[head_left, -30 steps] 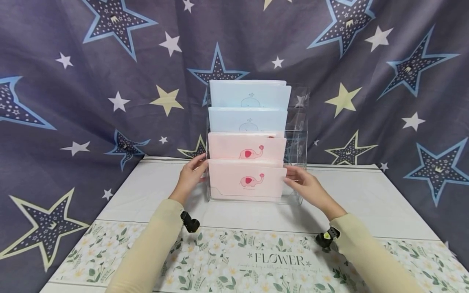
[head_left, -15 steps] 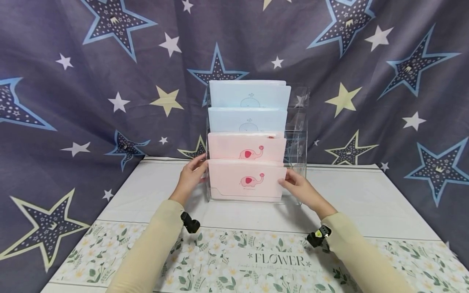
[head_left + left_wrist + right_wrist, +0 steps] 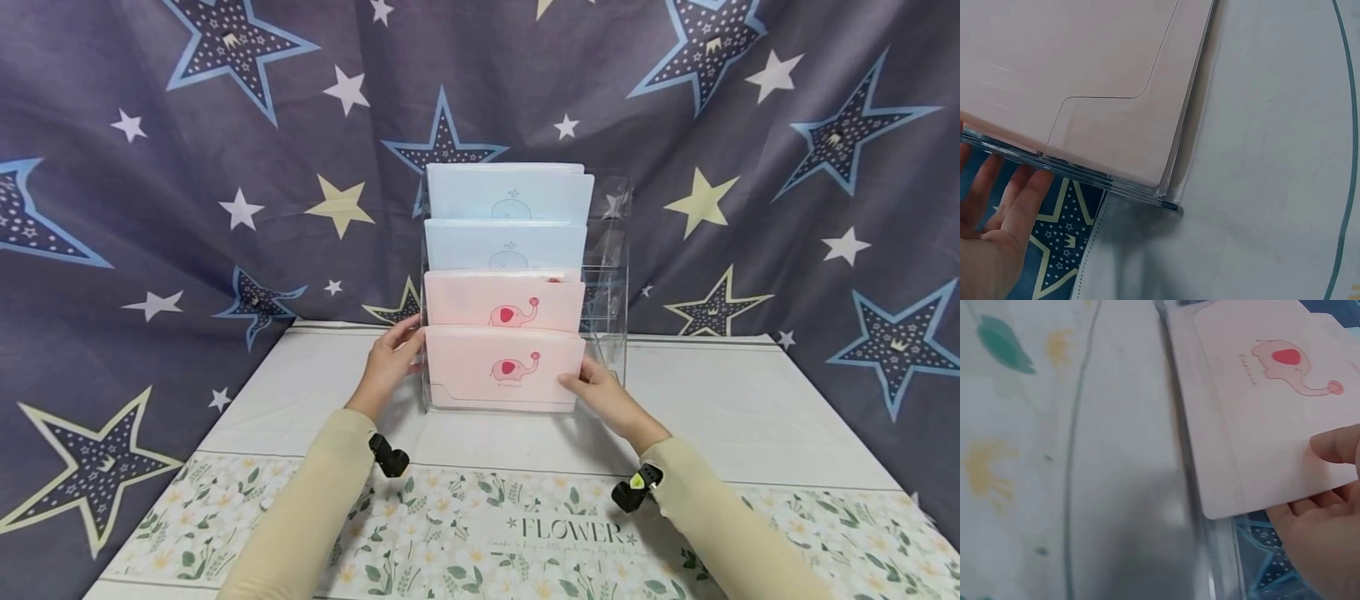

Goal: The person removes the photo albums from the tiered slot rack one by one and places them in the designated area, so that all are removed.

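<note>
A clear acrylic tiered rack (image 3: pixel 617 333) stands upright at the back of the table. Its bottom tier holds a thin pink notebook (image 3: pixel 465 362) with an elephant drawing. My right hand (image 3: pixel 611 402) grips the right edge of this notebook, thumb on the cover and fingers behind it, as the right wrist view shows. On the opposite side, my left hand (image 3: pixel 388 362) rests its fingertips against the rack's outer side wall; in the left wrist view those fingers (image 3: pixel 1025 203) are nearly straight. Another pink elephant notebook (image 3: pixel 457 298) shows in the tier above.
Blue whale notebooks (image 3: pixel 465 246) fill the upper two tiers, set toward the rack's left side. A white tablecloth (image 3: pixel 697 400) with a flowered front band lies under the rack. A dark star-patterned curtain (image 3: pixel 285 158) hangs close behind.
My right hand has moved left, bringing its thumb from the pink notebook's right edge onto its cover. The left hand has stayed at the rack's side.
</note>
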Demonstrator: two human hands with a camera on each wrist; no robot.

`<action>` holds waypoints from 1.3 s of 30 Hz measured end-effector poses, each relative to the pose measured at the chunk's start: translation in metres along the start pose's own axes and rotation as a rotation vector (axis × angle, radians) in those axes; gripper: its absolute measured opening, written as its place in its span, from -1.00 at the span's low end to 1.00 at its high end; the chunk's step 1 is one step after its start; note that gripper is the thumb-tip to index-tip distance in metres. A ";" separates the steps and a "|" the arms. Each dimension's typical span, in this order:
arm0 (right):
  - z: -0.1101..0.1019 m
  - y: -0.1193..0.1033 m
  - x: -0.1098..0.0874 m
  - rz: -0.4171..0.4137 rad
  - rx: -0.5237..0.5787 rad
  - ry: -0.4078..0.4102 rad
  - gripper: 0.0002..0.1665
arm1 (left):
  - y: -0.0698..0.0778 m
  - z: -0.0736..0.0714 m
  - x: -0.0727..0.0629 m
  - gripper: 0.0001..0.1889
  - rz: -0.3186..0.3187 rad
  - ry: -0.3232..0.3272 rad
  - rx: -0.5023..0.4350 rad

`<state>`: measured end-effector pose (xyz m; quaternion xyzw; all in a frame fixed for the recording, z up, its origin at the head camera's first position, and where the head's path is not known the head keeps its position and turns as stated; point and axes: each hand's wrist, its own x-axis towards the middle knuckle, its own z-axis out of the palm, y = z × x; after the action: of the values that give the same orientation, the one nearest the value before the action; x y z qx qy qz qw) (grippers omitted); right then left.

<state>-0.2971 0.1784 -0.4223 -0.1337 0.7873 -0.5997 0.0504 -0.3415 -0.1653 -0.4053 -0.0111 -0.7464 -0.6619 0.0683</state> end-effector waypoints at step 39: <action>0.007 -0.001 -0.005 -0.139 -0.039 0.188 -0.47 | 0.002 -0.001 -0.002 -0.54 0.017 -0.001 0.007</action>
<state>-0.2904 0.1734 -0.4231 -0.1321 0.7890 -0.5962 -0.0679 -0.3389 -0.1664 -0.4038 -0.0175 -0.7488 -0.6585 0.0733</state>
